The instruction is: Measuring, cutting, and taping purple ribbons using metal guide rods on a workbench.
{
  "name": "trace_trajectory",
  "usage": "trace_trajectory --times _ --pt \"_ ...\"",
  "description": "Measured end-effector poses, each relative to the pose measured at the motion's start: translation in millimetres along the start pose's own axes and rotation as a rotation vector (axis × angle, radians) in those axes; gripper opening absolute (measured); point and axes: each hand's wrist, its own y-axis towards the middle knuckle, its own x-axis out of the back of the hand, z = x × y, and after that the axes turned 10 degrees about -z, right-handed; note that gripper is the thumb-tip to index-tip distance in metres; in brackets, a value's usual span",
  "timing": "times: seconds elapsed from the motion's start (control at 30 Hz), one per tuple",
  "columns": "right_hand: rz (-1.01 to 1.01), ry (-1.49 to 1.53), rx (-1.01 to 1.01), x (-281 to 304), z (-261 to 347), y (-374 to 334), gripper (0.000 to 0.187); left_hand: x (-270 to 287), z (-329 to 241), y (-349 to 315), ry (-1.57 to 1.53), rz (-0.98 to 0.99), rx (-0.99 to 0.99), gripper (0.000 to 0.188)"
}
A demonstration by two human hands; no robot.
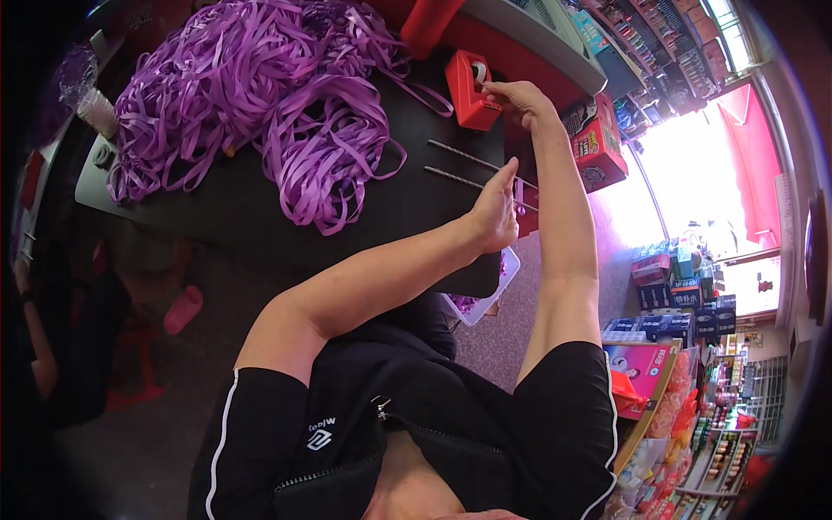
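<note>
Nearest is the black shirt (pixel 485 451) of the person, with a white line along each sleeve. The left hand (pixel 496 212) is on the near side of the tape dispenser (pixel 477 113); its fingers look straight and close to one another, but the inner side is turned away, so I cannot tell if it holds something. Two thin metal rods (pixel 459 152) pass behind this hand, also on the near side of the dispenser, and a small purple strip (pixel 520 196) shows just beside the hand. A white basket (pixel 510 270) with purple pieces inside is lower down, nearer than the dispenser.

The red dispenser stands at the right end of the black table (pixel 407 217). The right hand (pixel 529 102) is at it, with bent fingers and the fingertips brought near the white tape roll (pixel 478 73); whether they pinch the tape, I cannot tell. To the left of the dispenser lies a big tangled heap of purple ribbons (pixel 225 78). A red box (pixel 598 147) is to its right, past the forearm. Farther to the right of the dispenser there are a bright doorway (pixel 685 173) and shelves with goods (pixel 650 43)
</note>
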Motion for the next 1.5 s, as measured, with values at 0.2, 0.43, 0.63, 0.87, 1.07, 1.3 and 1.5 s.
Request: trace_trajectory --times 0.2,0.43,0.63,0.87,1.07,1.3,1.5 --pt "0.039 0.137 -0.108 4 1 1 0.016 -5 -4 -7 0.005 0.04 0.003 0.095" --pt "0.148 0.297 -0.204 24 6 -12 0.016 -5 -6 -8 0.008 0.041 -0.009 0.095" --pt "0.073 0.167 -0.145 26 -20 -37 0.019 -3 -3 -4 0.022 0.036 -0.001 0.095" --pt "0.071 0.232 -0.136 20 -45 -35 0.021 -2 -2 -3 0.044 0.068 -0.001 0.094" --pt "0.054 0.299 -0.119 13 -50 -43 0.016 -4 -5 -6 0.084 0.057 -0.03 0.093" --pt "0.048 0.426 -0.164 4 -48 -52 0.015 -9 -8 -11 0.087 0.033 -0.039 0.09" --pt "0.01 0.489 -0.175 1 -51 -49 0.016 -12 -9 -16 0.122 0.052 -0.046 0.087"
